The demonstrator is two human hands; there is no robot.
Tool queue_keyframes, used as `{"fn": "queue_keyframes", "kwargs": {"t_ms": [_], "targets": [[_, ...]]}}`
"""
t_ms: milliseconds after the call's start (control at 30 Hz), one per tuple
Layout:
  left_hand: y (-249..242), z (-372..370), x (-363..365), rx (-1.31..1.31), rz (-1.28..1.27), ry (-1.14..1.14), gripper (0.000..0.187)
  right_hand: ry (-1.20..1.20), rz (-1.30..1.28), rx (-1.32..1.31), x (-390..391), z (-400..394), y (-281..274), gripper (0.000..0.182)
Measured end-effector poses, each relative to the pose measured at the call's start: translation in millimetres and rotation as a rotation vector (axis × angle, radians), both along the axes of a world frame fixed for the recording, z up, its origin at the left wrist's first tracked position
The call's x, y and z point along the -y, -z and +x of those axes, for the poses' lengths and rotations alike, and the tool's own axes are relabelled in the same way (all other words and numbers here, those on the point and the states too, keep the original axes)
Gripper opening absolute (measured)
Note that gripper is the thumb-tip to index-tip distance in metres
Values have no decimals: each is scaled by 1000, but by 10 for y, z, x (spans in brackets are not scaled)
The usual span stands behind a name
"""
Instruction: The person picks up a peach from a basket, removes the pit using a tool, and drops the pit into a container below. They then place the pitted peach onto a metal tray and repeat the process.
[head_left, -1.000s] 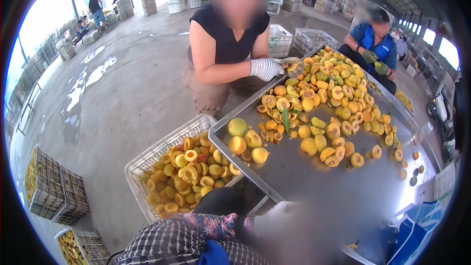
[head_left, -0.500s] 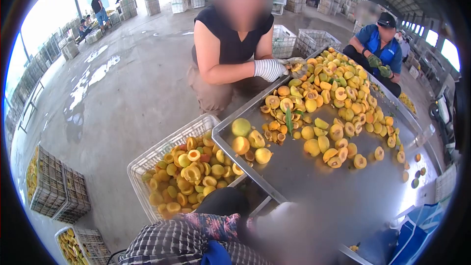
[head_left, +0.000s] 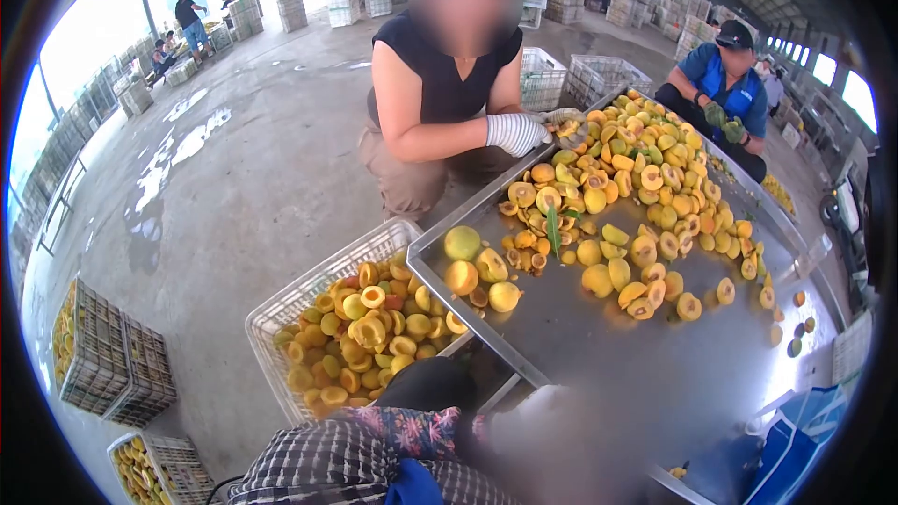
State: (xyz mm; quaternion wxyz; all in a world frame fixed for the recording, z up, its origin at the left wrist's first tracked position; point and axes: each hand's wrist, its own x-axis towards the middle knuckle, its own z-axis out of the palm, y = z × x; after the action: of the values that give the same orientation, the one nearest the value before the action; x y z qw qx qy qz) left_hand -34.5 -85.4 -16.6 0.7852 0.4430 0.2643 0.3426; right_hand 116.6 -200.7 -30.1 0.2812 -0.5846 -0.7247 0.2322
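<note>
Yellow and rounded, with no clear long axis, one fruit (head_left: 504, 297) sits near the corner of the steel bench (head_left: 552, 323), ahead of and slightly left of the camera wearer's pale left hand (head_left: 541, 407), well apart from it. Blur covers that grip, so whether the fingers are spread or clamped cannot be told, and the right hand cannot be made out. Fruit halves (head_left: 368, 329) fill a white crate (head_left: 313, 288) just beside the bench.

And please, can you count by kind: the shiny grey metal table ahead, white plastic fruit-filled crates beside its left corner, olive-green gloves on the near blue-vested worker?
Grey metal table: 1
White plastic fruit-filled crate: 1
Olive-green gloves: 2
Total: 4
</note>
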Motion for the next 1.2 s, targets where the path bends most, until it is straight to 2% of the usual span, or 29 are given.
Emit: {"fn": "queue_keyframes", "kwargs": {"t_ms": [100, 233, 333, 367, 400, 467, 567, 633, 667, 700, 733, 767, 800, 867, 967, 1067, 1133, 1200], "targets": [[-47, 2, 13, -13, -10, -23, 31, 42, -51, 42, -18, -54, -55, 54], [-6, 58, 59, 131, -35, -155, 31, 9, 119, 146, -23, -132, -115, 54], [-150, 29, 22, 3, -60, -155, 34, 72, -135, -303, -71, -158, -80, 51], [-282, 29, 58, 82, -103, -188, 36, 62, -84, -147, -23, -119, 27, 51], [-239, 25, 18, 92, -107, -150, 39, 31, -118, -191, -63, -148, -136, 49], [-196, 21, -82, -102, -131, -40, 42, -7, -97, -44, -69, -124, -194, 47], [-248, 4, -81, -137, -72, -61, 46, 23, -90, -288, -123, -240, -317, 45], [-234, 52, -57, -8, -19, -184, 47, 173, -254, -494, -18, -279, -182, 36], [-268, 41, -64, -3, -125, -156, 50, 186, -326, -602, -43, -292, -202, 31], [-424, 30, -30, 27, -114, -178, 54, 176, -410, -699, -53, -279, -270, 25], [-373, 56, -61, 96, -40, -169, 58, 151, -460, -753, -59, -260, -349, 20], [-468, 47, -51, 54, -61, -174, 62, 116, -469, -757, -72, -243, -416, 15], [-580, 21, -42, -13, -66, -147, 63, 49, -246, -473, -96, -245, -550, 24], [-575, 16, -82, -73, -112, -12, 64, 2, -115, -312, -75, -228, -524, 33], [-557, 22, -84, -35, -160, 45, 66, 78, -108, -575, -5, -372, -471, 32], [-652, 28, 21, 53, -268, 28, 64, 196, -791, -1184, 97, -351, -747, 23], [-565, 50, 39, -82, -19, 30, 77, 239, -785, -1271, 124, -373, -779, 12], [-574, 101, 103, -93, -16, -63, 75, 186, -789, -1397, 137, -350, -738, 17]]}}
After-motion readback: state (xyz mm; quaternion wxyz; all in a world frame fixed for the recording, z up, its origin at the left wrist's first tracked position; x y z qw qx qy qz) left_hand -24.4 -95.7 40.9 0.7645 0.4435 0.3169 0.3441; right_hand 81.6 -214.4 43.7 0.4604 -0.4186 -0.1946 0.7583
